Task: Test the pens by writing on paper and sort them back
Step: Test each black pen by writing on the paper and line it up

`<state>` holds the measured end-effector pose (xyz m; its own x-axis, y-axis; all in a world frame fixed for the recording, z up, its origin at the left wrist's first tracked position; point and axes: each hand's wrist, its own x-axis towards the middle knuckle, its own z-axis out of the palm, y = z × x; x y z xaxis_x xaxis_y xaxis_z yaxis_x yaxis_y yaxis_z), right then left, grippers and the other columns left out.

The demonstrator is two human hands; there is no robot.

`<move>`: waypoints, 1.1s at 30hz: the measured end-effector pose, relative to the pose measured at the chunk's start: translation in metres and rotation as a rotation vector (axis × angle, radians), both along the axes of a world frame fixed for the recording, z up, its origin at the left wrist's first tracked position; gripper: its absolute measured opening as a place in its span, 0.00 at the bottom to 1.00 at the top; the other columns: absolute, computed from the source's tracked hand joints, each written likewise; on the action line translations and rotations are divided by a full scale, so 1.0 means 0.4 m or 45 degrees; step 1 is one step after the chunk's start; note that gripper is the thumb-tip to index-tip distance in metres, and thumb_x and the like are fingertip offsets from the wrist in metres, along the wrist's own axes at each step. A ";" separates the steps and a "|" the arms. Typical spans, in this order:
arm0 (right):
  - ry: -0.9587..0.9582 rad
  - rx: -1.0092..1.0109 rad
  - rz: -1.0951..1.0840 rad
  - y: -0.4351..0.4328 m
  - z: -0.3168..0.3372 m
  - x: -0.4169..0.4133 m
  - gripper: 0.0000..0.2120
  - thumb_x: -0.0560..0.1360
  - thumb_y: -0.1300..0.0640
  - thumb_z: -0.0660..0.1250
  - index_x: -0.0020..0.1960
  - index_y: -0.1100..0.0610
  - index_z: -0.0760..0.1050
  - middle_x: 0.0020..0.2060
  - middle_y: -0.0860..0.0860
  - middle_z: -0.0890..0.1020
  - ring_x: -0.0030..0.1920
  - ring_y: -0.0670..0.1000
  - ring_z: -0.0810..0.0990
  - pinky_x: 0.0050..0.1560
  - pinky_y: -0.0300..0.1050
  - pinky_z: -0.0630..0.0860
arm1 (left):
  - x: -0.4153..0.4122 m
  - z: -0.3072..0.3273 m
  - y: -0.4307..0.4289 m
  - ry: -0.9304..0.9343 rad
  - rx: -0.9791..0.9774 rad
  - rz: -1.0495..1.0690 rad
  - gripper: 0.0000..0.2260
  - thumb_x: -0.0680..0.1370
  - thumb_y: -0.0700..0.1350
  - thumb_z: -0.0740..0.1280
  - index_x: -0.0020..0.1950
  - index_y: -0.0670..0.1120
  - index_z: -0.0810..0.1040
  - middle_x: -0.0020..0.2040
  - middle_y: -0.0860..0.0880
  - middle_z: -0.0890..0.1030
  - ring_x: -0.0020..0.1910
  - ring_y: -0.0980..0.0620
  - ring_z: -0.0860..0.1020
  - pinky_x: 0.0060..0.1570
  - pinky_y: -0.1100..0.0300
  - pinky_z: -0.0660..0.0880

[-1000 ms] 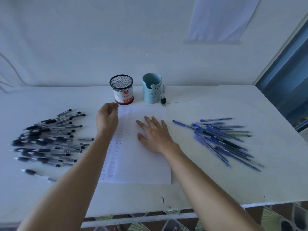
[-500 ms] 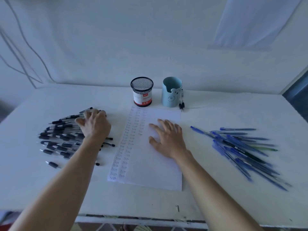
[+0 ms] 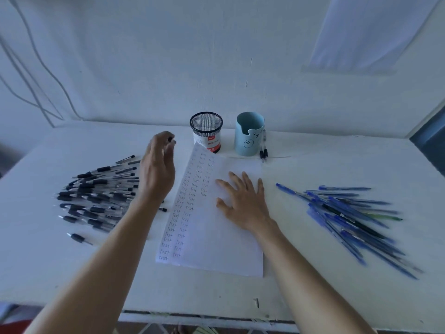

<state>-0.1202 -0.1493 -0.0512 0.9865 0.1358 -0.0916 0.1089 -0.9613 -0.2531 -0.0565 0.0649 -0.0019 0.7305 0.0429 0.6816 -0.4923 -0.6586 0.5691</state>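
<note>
Right hand laid flat on the paper, fingers straight and spread. Left hand held above the worktop, fingers curled on a pen — only its dark end is seen at the fingertips. Black pens heaped just left of that hand; blue pens piled well right of the right hand. Mesh holder and blue holder stood beyond both hands — the mesh one nearer the left.
</note>
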 end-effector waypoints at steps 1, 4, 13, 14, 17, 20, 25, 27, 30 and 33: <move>0.012 -0.004 0.000 -0.001 0.000 0.001 0.27 0.81 0.38 0.51 0.78 0.36 0.51 0.81 0.46 0.48 0.80 0.55 0.41 0.75 0.66 0.36 | -0.011 0.010 -0.020 0.015 -0.123 -0.045 0.09 0.85 0.40 0.58 0.62 0.39 0.73 0.45 0.43 0.79 0.41 0.55 0.76 0.41 0.68 0.69; 0.077 -0.027 0.023 -0.006 0.001 0.006 0.27 0.81 0.37 0.49 0.79 0.35 0.48 0.81 0.45 0.45 0.80 0.55 0.39 0.75 0.66 0.34 | -0.037 0.039 -0.067 0.239 -0.501 -0.134 0.08 0.86 0.46 0.55 0.61 0.50 0.71 0.37 0.46 0.72 0.32 0.55 0.71 0.33 0.59 0.72; 0.113 -0.088 0.034 -0.017 0.013 -0.010 0.30 0.79 0.31 0.46 0.79 0.35 0.44 0.80 0.44 0.42 0.80 0.52 0.38 0.75 0.64 0.38 | -0.055 0.053 -0.100 0.939 -1.556 -0.327 0.20 0.79 0.48 0.56 0.32 0.43 0.79 0.22 0.49 0.61 0.23 0.53 0.52 0.27 0.61 0.48; 0.114 -0.079 0.031 -0.018 0.015 -0.013 0.32 0.78 0.30 0.47 0.79 0.35 0.44 0.80 0.44 0.42 0.80 0.51 0.39 0.75 0.64 0.39 | -0.054 0.046 -0.100 0.938 -1.626 -0.346 0.20 0.79 0.47 0.55 0.32 0.43 0.79 0.23 0.49 0.62 0.23 0.53 0.53 0.27 0.62 0.49; 0.105 -0.059 0.029 -0.024 0.018 -0.016 0.38 0.75 0.27 0.51 0.80 0.39 0.44 0.80 0.43 0.43 0.80 0.51 0.39 0.75 0.63 0.41 | -0.048 0.020 -0.102 0.913 -1.724 -0.403 0.16 0.81 0.52 0.59 0.42 0.44 0.80 0.31 0.50 0.72 0.23 0.55 0.56 0.24 0.63 0.51; 0.074 -0.048 0.036 -0.032 0.011 -0.017 0.40 0.73 0.25 0.50 0.80 0.39 0.44 0.80 0.42 0.43 0.80 0.50 0.39 0.76 0.62 0.41 | -0.031 -0.018 -0.104 0.839 -1.700 -0.363 0.07 0.81 0.39 0.65 0.57 0.47 0.79 0.43 0.50 0.76 0.25 0.58 0.61 0.22 0.66 0.55; 0.033 -0.059 0.047 -0.033 -0.002 -0.023 0.40 0.74 0.25 0.48 0.80 0.40 0.44 0.80 0.43 0.43 0.80 0.51 0.38 0.76 0.62 0.38 | -0.021 -0.057 -0.095 0.894 -1.803 -0.459 0.14 0.83 0.42 0.57 0.63 0.45 0.80 0.52 0.48 0.79 0.44 0.52 0.80 0.45 0.61 0.76; 0.028 -0.074 0.043 -0.033 -0.003 -0.020 0.40 0.74 0.25 0.48 0.80 0.41 0.44 0.81 0.44 0.43 0.80 0.51 0.38 0.75 0.65 0.37 | -0.019 -0.069 -0.092 0.941 -1.706 -0.549 0.20 0.85 0.53 0.53 0.60 0.42 0.80 0.48 0.46 0.80 0.42 0.51 0.79 0.45 0.59 0.74; 0.042 -0.073 0.020 -0.031 -0.003 -0.017 0.41 0.72 0.24 0.49 0.80 0.40 0.44 0.81 0.43 0.43 0.80 0.52 0.38 0.74 0.68 0.35 | -0.018 -0.070 -0.106 0.968 -1.508 -0.467 0.26 0.85 0.56 0.53 0.48 0.37 0.80 0.42 0.42 0.83 0.35 0.48 0.81 0.38 0.59 0.77; 0.036 -0.055 0.012 -0.030 -0.002 -0.017 0.42 0.72 0.23 0.49 0.80 0.40 0.45 0.81 0.43 0.44 0.80 0.51 0.38 0.74 0.68 0.36 | -0.024 -0.076 -0.103 0.921 -1.216 -0.418 0.15 0.78 0.51 0.70 0.42 0.38 0.79 0.40 0.43 0.85 0.41 0.46 0.84 0.47 0.55 0.81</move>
